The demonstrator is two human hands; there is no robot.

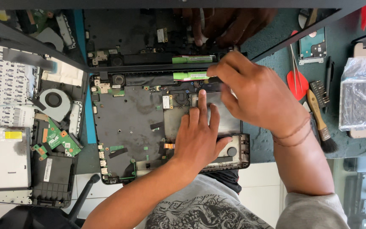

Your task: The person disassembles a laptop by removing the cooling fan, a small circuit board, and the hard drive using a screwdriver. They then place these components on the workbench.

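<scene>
Head view: left hand open, fingers flat on opened laptop base, index fingertip pressing near its middle. Right hand just above, pinched around a dark tool, beside green memory module. Brush right of wrist on worktop.

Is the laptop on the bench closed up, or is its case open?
Open: the laptop base lies with cover off, board and connectors exposed, under the left hand and right hand.

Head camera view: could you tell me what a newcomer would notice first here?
An opened laptop base with its dark board bared fills the centre. The left hand presses flat on it while the right hand pinches something small near a green memory stick. A brush lies to the right.
</scene>
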